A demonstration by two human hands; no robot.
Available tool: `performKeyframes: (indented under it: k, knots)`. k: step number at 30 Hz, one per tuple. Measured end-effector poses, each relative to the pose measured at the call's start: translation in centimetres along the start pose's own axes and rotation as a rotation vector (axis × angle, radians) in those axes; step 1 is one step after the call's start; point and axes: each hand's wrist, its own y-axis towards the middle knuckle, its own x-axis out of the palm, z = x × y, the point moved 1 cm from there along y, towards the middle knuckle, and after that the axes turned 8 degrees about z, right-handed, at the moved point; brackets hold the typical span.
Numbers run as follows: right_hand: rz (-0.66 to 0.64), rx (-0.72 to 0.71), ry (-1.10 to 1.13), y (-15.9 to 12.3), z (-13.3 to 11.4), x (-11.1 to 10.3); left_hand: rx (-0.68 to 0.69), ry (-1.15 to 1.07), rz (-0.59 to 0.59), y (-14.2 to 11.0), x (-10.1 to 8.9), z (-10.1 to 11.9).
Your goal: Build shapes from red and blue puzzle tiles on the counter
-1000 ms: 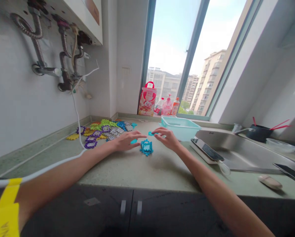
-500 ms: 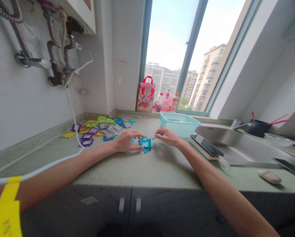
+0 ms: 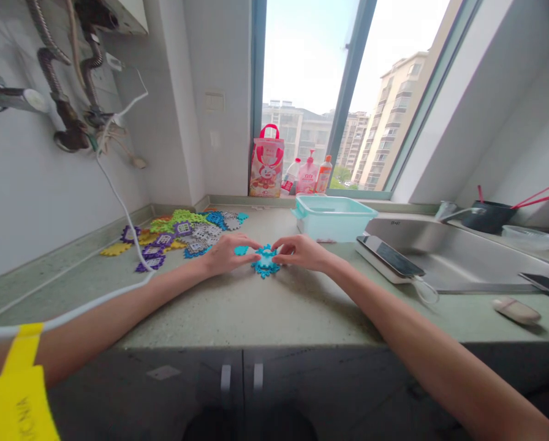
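Observation:
A small assembly of blue toothed plastic tiles (image 3: 265, 262) stands on the grey-green counter (image 3: 265, 306). My left hand (image 3: 226, 252) grips its left side with curled fingers. From the right, my right hand (image 3: 302, 251) pinches its top edge. A loose blue tile (image 3: 241, 250) lies just behind my left fingers. A pile of coloured tiles (image 3: 177, 236) spreads across the counter at the back left.
A pale green plastic tub (image 3: 332, 217) stands behind my right hand. A flat scale (image 3: 387, 258) lies beside the steel sink (image 3: 444, 260). A white cable (image 3: 122, 211) runs from the wall pipes over the counter. Bottles and a red bag (image 3: 266, 162) sit on the sill.
My right hand carried a blue tile down onto the blue assembly and now presses on it. My left hand closed on the assembly's side. The view tilted downward.

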Motion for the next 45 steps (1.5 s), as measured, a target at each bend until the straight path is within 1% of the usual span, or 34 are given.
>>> performKeyframes:
  k: [2,6,12,21,25,31,33,35,37,39,40,43,45]
  knots:
    - [0.001,0.015,0.006,0.0,0.0,0.0,-0.043,-0.011,0.02,0.0,-0.2,-0.1]
    - [0.017,0.003,-0.074,-0.2,-0.6,-0.2,-0.116,-0.016,0.045,-0.1,-0.3,-0.3]
    - [0.038,0.01,-0.115,-0.1,-0.9,0.0,-0.132,-0.035,0.046,-0.1,-0.2,-0.6]
    - [0.065,0.016,-0.165,0.0,-1.2,0.4,-0.165,-0.098,0.005,-0.1,-0.2,-0.5]
    - [0.064,0.014,-0.162,0.0,-1.4,0.4,-0.16,-0.096,0.002,-0.1,-0.1,-0.6]
    - [0.02,-0.006,-0.146,-0.2,-1.3,-0.2,-0.112,0.023,0.066,-0.1,-0.2,-0.4]
    - [0.052,-0.027,-0.173,-0.2,-1.1,-1.0,-0.095,0.034,0.069,-0.1,-0.3,-0.3]
    - [0.138,-0.026,-0.242,-0.2,-0.7,-1.9,-0.075,0.041,0.068,0.0,-0.4,-0.4]
    - [0.227,-0.016,-0.332,-0.2,0.1,-2.8,-0.048,0.068,0.054,0.1,-0.8,-0.8]
    - [0.251,-0.003,-0.41,-0.2,1.1,-3.3,-0.017,0.122,0.037,0.4,-1.5,-1.5]
    - [0.228,0.011,-0.433,-0.2,1.6,-3.5,-0.003,0.161,0.028,0.6,-2.1,-1.8]
    - [0.09,0.059,-0.443,-0.3,2.9,-3.5,0.027,0.291,-0.011,0.9,-4.0,-2.8]
    - [0.048,0.065,-0.417,-0.4,3.4,-3.4,0.036,0.336,-0.069,0.9,-5.1,-3.4]
